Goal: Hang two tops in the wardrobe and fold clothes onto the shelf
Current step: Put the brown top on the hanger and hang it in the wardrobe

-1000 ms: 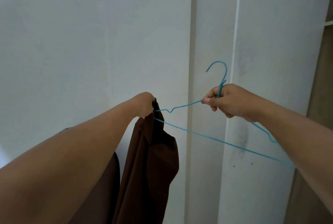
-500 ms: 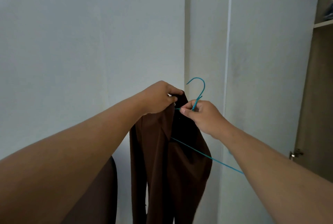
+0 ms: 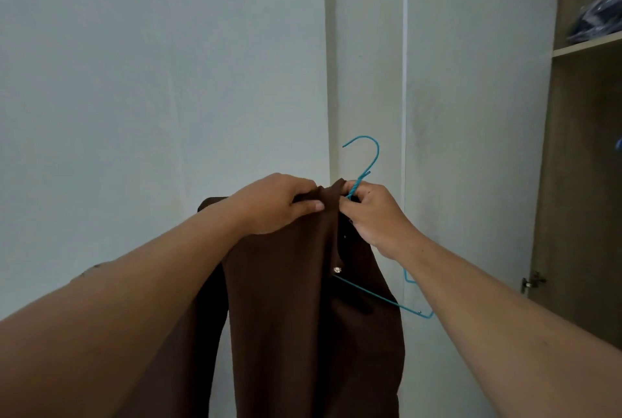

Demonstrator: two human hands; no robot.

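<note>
Currently the open wooden wardrobe [image 3: 585,148] stands at right, its shelf [image 3: 587,47] holding a bagged dark bundle [image 3: 599,13]. Dark brown fabric top [image 3: 303,299] hangs mid-air between both arms, well apart from the wardrobe. Left hand [image 3: 279,203] grips the collar; right hand [image 3: 373,215] pinches the neck of the thin teal wire hanger [image 3: 367,161]. Risk — the hanger's right end sticks out bare, so the top likely sits on one shoulder only and could slide off if released now.
</note>
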